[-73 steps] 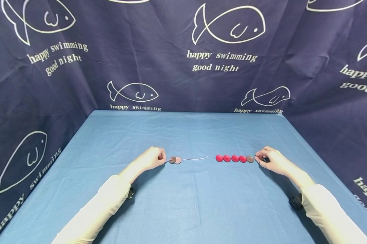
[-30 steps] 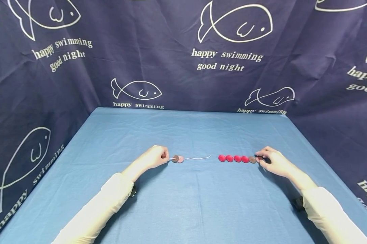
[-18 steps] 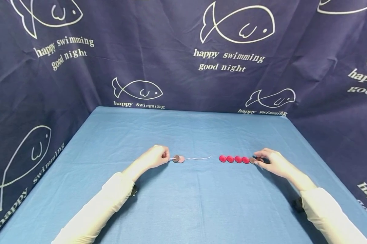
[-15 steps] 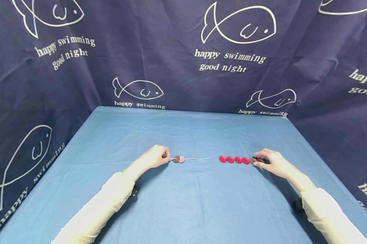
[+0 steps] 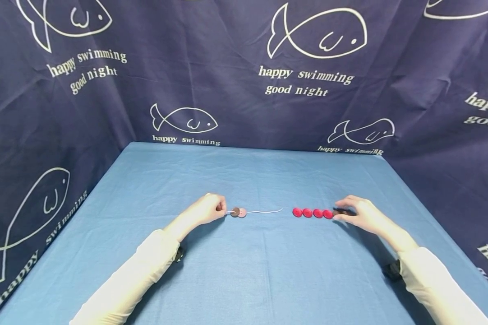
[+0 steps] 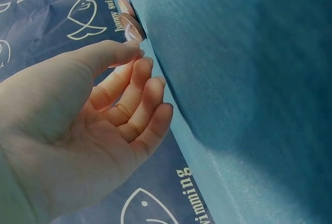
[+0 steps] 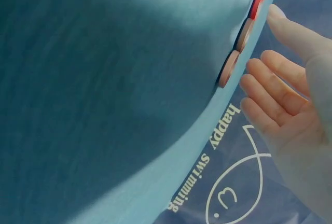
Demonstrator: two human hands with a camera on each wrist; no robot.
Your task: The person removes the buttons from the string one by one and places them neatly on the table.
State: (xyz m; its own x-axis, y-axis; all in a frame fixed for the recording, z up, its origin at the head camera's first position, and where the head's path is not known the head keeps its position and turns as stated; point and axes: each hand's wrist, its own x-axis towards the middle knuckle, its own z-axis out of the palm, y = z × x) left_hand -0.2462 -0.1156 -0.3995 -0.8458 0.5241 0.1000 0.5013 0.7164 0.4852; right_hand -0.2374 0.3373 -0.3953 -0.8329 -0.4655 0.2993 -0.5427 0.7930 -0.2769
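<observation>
My left hand (image 5: 206, 209) pinches one end of a thin white string (image 5: 264, 211) between thumb and fingertips. A brown button (image 5: 235, 212) and a pink button (image 5: 242, 212) overlap on that string, just right of the hand; its free end trails to the right. My right hand (image 5: 361, 215) hovers low over the right end of a row of buttons, thumb and fingers apart. Four-hole detail is too small to see. In the right wrist view, a brown button (image 7: 245, 35) and a pink button (image 7: 229, 69) lie beside its fingers, mostly hidden in the head view.
Several red buttons (image 5: 307, 212) continue the row toward the string's free end. Everything lies on a blue cloth-covered table (image 5: 236, 271). Dark blue curtains (image 5: 236, 81) with white fish prints stand behind it and at both sides.
My right hand has shifted left along the row, from the pink button at its end to over the brown one by the last red button. My left hand keeps its pinch on the string.
</observation>
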